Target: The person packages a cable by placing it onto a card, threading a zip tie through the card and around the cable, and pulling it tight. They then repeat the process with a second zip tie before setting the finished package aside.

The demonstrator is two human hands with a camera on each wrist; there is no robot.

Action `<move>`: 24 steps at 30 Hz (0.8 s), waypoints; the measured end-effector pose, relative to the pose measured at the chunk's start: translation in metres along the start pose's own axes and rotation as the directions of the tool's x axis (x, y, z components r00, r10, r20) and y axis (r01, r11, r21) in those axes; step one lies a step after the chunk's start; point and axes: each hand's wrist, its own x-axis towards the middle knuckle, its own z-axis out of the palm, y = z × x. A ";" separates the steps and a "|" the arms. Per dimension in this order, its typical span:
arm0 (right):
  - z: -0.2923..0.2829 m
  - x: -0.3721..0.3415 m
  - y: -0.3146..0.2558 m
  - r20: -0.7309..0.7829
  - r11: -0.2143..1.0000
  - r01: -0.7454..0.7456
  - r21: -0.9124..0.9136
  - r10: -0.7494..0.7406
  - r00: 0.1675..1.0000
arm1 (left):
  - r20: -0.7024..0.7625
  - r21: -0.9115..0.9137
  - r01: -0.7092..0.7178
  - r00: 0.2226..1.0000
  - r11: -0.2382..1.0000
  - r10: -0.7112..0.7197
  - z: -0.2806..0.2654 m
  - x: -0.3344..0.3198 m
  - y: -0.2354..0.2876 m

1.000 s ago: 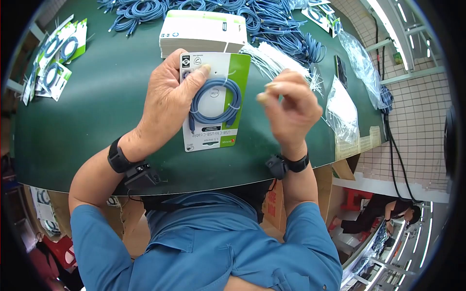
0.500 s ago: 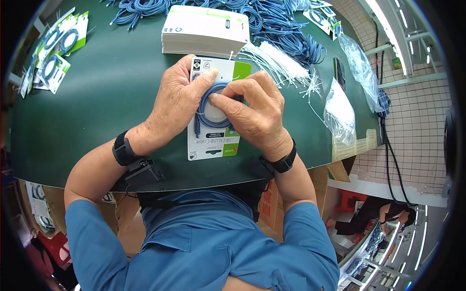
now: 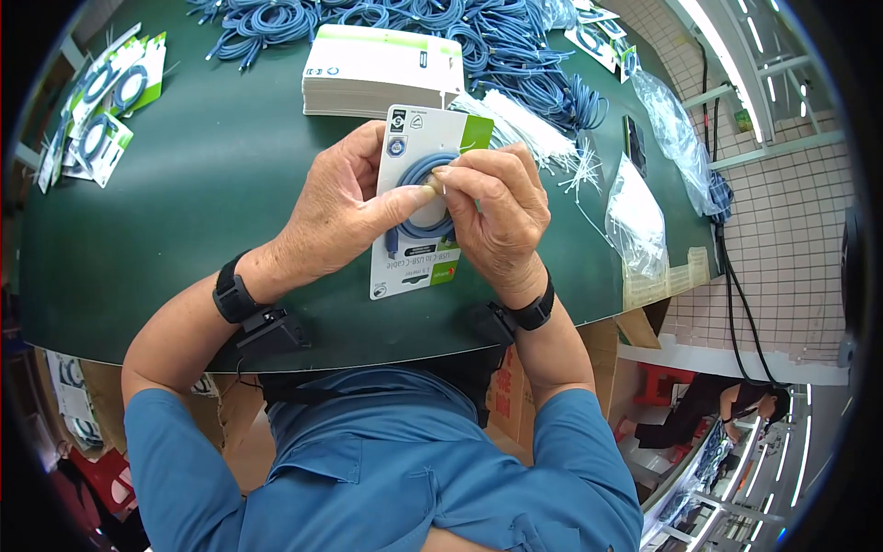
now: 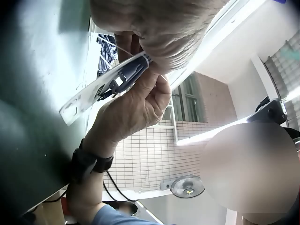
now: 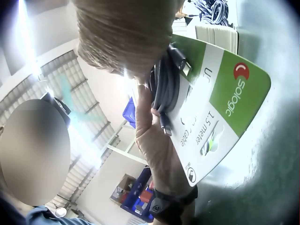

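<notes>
A white and green card (image 3: 391,273) with a coiled blue cable (image 3: 412,226) on its face is held up over the green table. The left hand (image 3: 336,202) grips the card from its left side, thumb on the coil and fingers behind. At the middle of the coil, the right hand (image 3: 499,207) pinches with thumb and forefinger, close to the left thumb tip; what it pinches is too small to tell. In the right wrist view the card (image 5: 234,93) shows its printed front, and the cable's connectors (image 5: 180,61) lie against it.
Behind the hands stands a stack of cards (image 3: 382,69). Tangled blue cables (image 3: 515,55) lie at the back, white ties (image 3: 529,129) and a clear bag (image 3: 636,216) to the right. Finished-looking carded cables (image 3: 97,115) lie far left. A phone (image 3: 635,145) rests near the right edge.
The right hand has come from beside the card onto the coil. The left thumb has shifted from the card's top to the coil's middle, and the card has moved slightly right.
</notes>
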 end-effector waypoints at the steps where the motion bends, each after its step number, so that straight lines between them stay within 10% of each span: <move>1: -0.001 0.000 0.000 0.003 1.000 -0.005 -0.005 0.005 1.000 | 0.008 0.001 0.002 1.000 1.000 -0.002 0.001 0.000 0.000; 10: -0.006 0.001 -0.008 0.037 0.999 0.022 0.030 -0.023 0.999 | -0.050 -0.275 0.114 0.990 0.955 -0.132 -0.007 0.006 -0.006; 24: -0.006 -0.001 -0.015 0.096 0.975 0.047 0.218 -0.070 0.993 | -0.140 -0.237 0.051 0.986 0.970 -0.086 -0.005 0.006 -0.003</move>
